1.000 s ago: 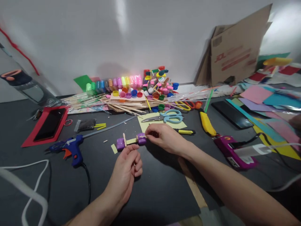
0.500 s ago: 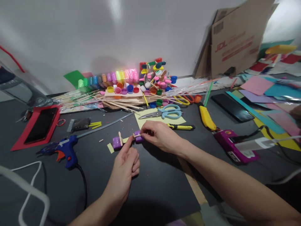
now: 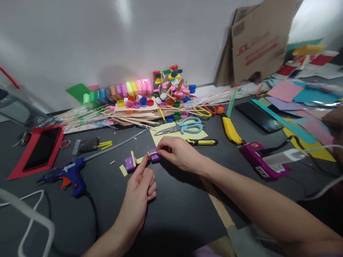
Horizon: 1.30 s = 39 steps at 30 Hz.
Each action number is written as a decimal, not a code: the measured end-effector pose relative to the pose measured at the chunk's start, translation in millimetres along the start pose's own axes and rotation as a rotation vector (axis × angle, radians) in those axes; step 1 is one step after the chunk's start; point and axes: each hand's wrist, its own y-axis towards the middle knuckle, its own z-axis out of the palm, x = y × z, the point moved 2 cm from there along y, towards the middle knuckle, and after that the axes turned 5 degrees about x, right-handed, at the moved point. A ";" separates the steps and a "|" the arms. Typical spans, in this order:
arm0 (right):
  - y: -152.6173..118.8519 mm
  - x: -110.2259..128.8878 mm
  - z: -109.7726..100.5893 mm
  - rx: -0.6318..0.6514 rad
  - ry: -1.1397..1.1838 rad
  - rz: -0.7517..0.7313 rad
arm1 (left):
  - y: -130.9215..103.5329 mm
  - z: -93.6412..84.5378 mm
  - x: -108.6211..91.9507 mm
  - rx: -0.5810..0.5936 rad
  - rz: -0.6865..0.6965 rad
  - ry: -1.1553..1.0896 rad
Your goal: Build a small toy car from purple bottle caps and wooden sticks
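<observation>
A purple piece [image 3: 130, 164] with a short wooden stick [image 3: 133, 157] on it lies on the dark table, beside pale yellow paper strips [image 3: 123, 170]. To its right sits a second purple piece [image 3: 154, 157] with a small wooden stick [image 3: 153, 153] across it. My left hand [image 3: 141, 186] points its index finger at that stick's left end, its other fingers curled in. My right hand [image 3: 178, 153] is pinched at the stick's right end, its fingertips against the purple piece.
Blue glue gun [image 3: 76, 178] and red paper with a phone [image 3: 43, 148] lie left. Behind my hands are blue-handled scissors [image 3: 191, 125], a yellow cutter [image 3: 203, 142] and paint pots [image 3: 143, 101]. A purple power strip [image 3: 261, 160] and cardboard [image 3: 257, 44] are right.
The camera view has shifted slightly, so everything appears a little further left. My hands keep nearly the same pose at the second purple piece.
</observation>
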 end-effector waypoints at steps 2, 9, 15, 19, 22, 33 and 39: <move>0.2 -0.4 0.0 -0.002 0.008 0.001 | 0.1 -0.6 0.9 -0.001 0.002 0.005; 0.7 -2.5 1.4 0.011 0.026 0.000 | -1.0 0.3 1.0 -0.005 0.000 -0.007; 0.9 -2.4 1.6 0.012 0.015 -0.001 | 0.7 -0.2 2.1 -0.019 -0.012 -0.004; 0.5 -0.7 0.7 0.011 -0.003 -0.004 | 0.4 -1.2 3.9 -0.001 -0.003 0.009; 0.4 0.6 -0.1 0.009 -0.017 -0.007 | 0.5 -0.7 3.6 -0.003 0.006 0.022; 0.3 1.4 0.2 0.007 -0.029 -0.011 | -0.1 -0.2 3.0 -0.014 0.004 0.022; -1.5 -0.5 -7.2 -0.001 -0.026 0.010 | -1.6 1.2 -0.8 -0.046 0.025 -0.010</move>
